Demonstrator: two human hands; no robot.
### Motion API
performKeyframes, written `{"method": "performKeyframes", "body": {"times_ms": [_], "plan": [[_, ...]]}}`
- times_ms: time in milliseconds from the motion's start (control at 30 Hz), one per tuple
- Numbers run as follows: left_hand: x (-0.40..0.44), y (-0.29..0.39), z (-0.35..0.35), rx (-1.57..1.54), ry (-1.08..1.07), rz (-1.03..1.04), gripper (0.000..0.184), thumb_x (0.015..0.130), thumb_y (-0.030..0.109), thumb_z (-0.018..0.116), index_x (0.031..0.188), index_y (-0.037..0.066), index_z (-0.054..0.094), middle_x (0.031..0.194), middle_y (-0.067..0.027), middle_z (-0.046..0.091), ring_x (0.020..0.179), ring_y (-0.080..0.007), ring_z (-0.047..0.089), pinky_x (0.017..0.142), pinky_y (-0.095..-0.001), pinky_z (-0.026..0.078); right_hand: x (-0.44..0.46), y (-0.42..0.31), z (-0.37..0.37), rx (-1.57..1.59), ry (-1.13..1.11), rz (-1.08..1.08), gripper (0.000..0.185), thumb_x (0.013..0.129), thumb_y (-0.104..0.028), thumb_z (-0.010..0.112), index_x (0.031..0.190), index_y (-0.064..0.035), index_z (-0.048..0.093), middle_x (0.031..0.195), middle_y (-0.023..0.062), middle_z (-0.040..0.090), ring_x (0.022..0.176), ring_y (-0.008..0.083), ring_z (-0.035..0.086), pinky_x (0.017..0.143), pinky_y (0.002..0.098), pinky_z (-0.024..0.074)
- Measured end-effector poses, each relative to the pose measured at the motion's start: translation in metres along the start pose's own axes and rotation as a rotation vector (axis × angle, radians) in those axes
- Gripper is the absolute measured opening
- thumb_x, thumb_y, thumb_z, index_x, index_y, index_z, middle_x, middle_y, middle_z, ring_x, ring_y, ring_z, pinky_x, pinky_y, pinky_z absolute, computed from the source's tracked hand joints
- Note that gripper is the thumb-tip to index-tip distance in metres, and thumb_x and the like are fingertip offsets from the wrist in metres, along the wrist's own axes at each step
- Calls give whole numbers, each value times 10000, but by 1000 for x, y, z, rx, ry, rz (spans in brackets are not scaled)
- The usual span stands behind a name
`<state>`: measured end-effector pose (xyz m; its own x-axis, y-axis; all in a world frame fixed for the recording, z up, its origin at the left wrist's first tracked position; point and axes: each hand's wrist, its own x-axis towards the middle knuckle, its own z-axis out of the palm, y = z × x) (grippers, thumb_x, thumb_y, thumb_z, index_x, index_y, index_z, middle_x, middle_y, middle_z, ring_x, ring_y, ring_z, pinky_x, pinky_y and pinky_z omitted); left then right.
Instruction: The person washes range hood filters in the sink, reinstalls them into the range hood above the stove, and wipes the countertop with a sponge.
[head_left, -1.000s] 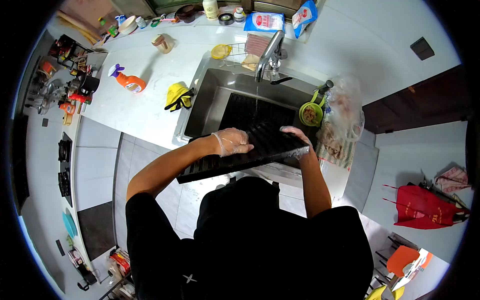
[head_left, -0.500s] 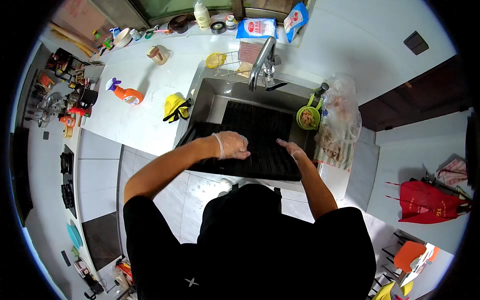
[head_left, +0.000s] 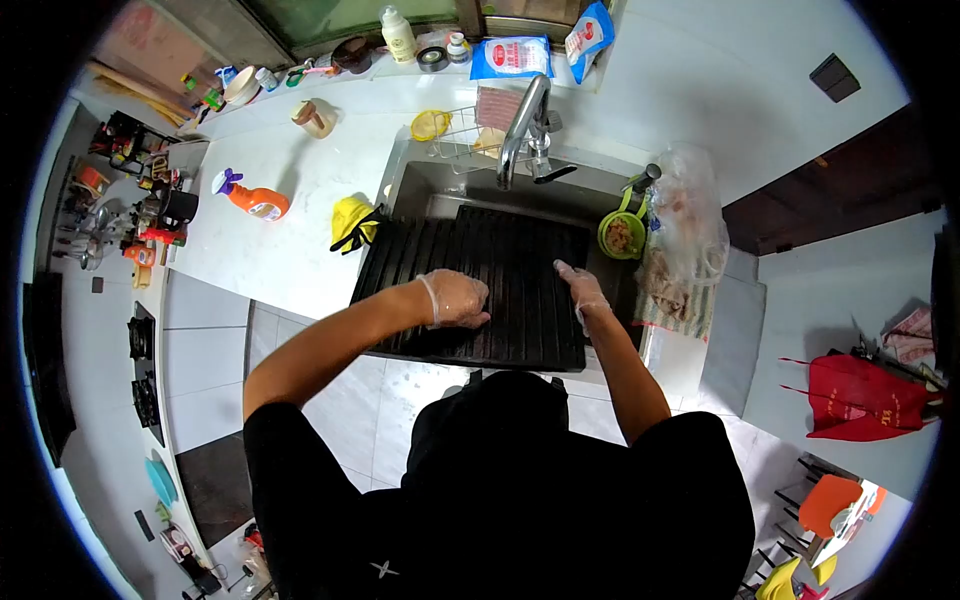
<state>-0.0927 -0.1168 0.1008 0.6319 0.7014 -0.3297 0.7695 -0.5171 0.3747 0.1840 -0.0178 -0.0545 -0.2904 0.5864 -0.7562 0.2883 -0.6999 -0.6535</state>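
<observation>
Left hand: your left hand (head_left: 458,298), in a clear, wrinkled plastic glove, lies over the middle of the panel; the fingers curl inward, and whether they pinch anything cannot be told.
Right hand: your right hand (head_left: 583,290), gloved alike, is at the panel's right edge; the fingers reach forward, close together, their grip unclear.
Ridged panel: the black panel (head_left: 430,262), flat and roughly rectangular with parallel raised ribs, is at the centre of the frame, across the near rim of the sink.
Second panel: another dark ribbed panel (head_left: 530,226) shows behind it, inside the sink.
Sink: brushed metal basin (head_left: 430,182), under a curved, shiny faucet (head_left: 522,125).
Strainer: green bowl (head_left: 621,235) with food scraps, at the basin's right side.
Counter: smooth white surface (head_left: 250,245), left of the sink, bearing an orange spray bottle (head_left: 262,203) and yellow-and-black gloves (head_left: 352,224).
Room: grey tiled floor (head_left: 345,410); red apron (head_left: 865,397) at the right of the frame.
</observation>
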Motion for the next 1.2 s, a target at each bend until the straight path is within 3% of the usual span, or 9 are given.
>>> {"method": "performKeyframes", "body": {"times_ms": [100, 200, 333, 433, 533, 633, 833, 967, 1200], "plan": [[-9, 3, -4, 25, 35, -13, 430, 941, 365, 607, 721, -3, 607, 800, -158, 640, 745, -361, 662, 668, -447, 557, -27, -18, 22, 89, 116, 40, 940, 858, -577, 671, 1526, -23, 310, 1557, 238, 327, 1443, 371, 301, 1146, 493, 261], [-1, -16, -26, -48, 46, 68, 451, 969, 356, 569, 690, 4, 602, 803, -169, 639, 733, -381, 650, 681, -443, 555, 6, -12, 16, -56, -83, 334, 970, 850, -592, 672, 1532, -20, 288, 1584, 237, 274, 1475, 372, 231, 1172, 503, 206], [-12, -12, -16, -23, -10, -12, 444, 965, 377, 573, 737, -2, 610, 796, -175, 644, 714, -385, 644, 644, -453, 547, -3, -20, 23, -28, -71, 112, 997, 841, -601, 675, 1549, -38, 256, 1611, 231, 206, 1491, 376, 184, 1173, 536, 176], [-22, -7, -13, 42, 4, -31, 428, 958, 382, 573, 787, -6, 637, 803, -186, 657, 761, -383, 665, 675, -456, 550, -34, -37, 45, 120, 100, 43, 999, 834, -589, 688, 1547, -38, 257, 1608, 228, 217, 1489, 379, 192, 1174, 540, 174], [-13, -20, -21, 16, 39, -79, 430, 969, 391, 550, 813, 1, 642, 795, -190, 660, 753, -386, 664, 666, -464, 547, -31, -43, 44, -44, 10, 341, 965, 837, -577, 688, 1533, -35, 296, 1599, 225, 245, 1475, 383, 228, 1167, 539, 204], [-15, -23, -27, -26, -35, -84, 452, 980, 389, 535, 782, -1, 648, 820, -191, 671, 785, -392, 667, 697, -467, 546, 57, 18, 22, -29, -207, 217, 917, 851, -566, 669, 1519, -34, 335, 1595, 227, 252, 1472, 389, 233, 1164, 560, 198], [-56, -11, -10, 25, 34, -108, 410, 977, 363, 550, 804, 2, 641, 791, -174, 665, 738, -361, 673, 634, -456, 556, -45, -56, 75, -108, 23, 226, 887, 855, -546, 673, 1507, -32, 361, 1596, 218, 260, 1469, 381, 247, 1165, 535, 213], [-97, -22, 0, 6, 198, -74, 403, 967, 335, 572, 738, 9, 631, 760, -158, 651, 727, -342, 666, 609, -434, 560, -8, -39, 99, -139, -93, 177, 906, 865, -554, 663, 1522, -31, 323, 1584, 230, 274, 1455, 379, 279, 1149, 533, 252], [-199, -46, 25, -16, 326, -127, 376, 925, 304, 604, 684, 17, 639, 857, -139, 659, 803, -318, 658, 696, -414, 566, 33, -37, 204, -185, -277, 60, 819, 857, -550, 683, 1418, -3, 444, 1399, 196, 468, 1259, 321, 459, 1041, 456, 353]]}}
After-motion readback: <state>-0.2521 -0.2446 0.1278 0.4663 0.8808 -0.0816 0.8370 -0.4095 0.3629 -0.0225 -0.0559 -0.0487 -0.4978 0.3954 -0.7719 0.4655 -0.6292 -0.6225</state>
